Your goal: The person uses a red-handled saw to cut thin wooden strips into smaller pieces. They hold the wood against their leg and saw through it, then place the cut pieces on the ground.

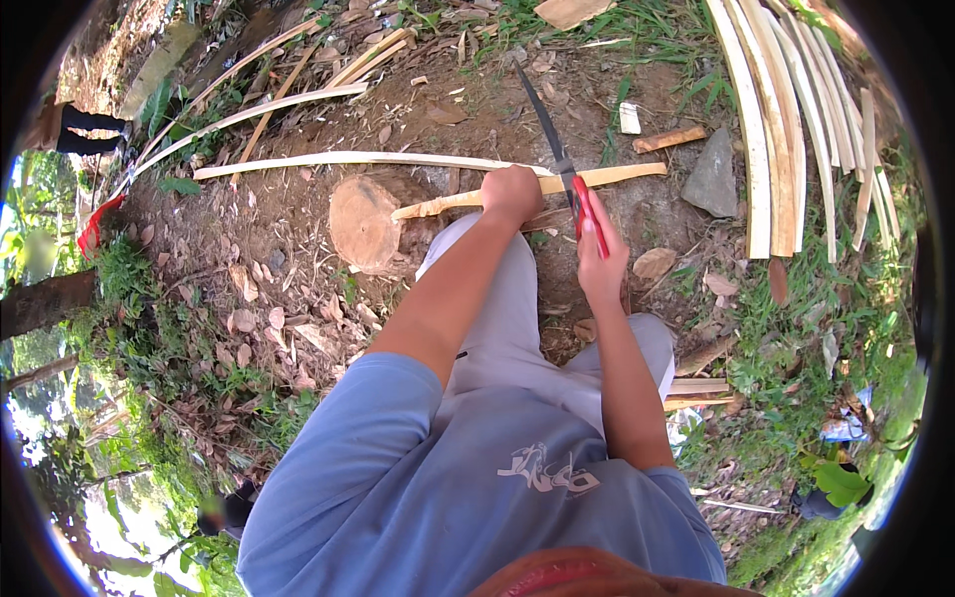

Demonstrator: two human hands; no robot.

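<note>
My left hand [512,195] is closed round a pale, partly shaped wooden stick [622,175], which lies crosswise in front of my knees. Its narrow left end rests by the cut top of a tree stump [363,224]. My right hand [603,261] grips the red handle of a dark, slightly curved saw [542,114]. The blade points away from me and crosses the stick just right of my left hand; whether it bites into the wood I cannot tell. Just beyond the stick, a long thin wooden strip [348,158] lies on the ground.
Several long split strips [761,129] are laid side by side at the far right. A grey stone [712,174], a short wood piece [671,139] and a small white block [630,117] lie nearby. More strips [373,58] lie far left. A person's dark-clad legs [90,129] show at the left edge.
</note>
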